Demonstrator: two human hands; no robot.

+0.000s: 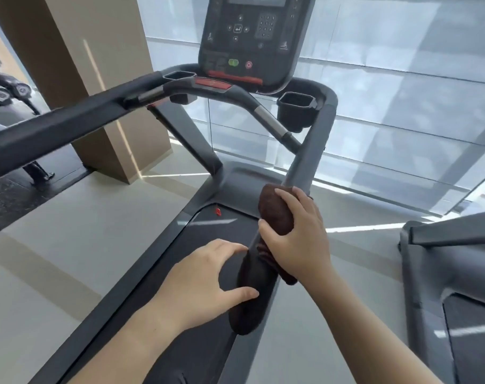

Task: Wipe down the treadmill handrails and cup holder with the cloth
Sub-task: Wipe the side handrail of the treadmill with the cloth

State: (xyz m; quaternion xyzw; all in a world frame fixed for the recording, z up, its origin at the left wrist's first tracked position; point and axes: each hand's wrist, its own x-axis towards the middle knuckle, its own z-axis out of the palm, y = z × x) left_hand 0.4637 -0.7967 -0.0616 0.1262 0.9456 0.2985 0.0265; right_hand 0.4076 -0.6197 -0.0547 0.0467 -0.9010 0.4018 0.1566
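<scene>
A dark brown cloth (274, 210) is wrapped around the treadmill's right handrail (316, 142), and my right hand (296, 234) is closed around cloth and rail together. The lower end of that rail (249, 300) is a thick dark grip. My left hand (205, 278) rests beside it with fingers spread, fingertip and thumb touching the grip. The right cup holder (295, 109) sits at the top of the right rail. The left cup holder (179, 76) and the long left handrail (55, 128) lie at upper left.
The console (252, 37) with its buttons stands straight ahead, above a curved front bar (235, 92). The running belt (180, 273) lies below my arms. Another treadmill (451, 286) stands at right. A beige pillar (97, 79) and dumbbells (3, 90) are at left; windows ahead.
</scene>
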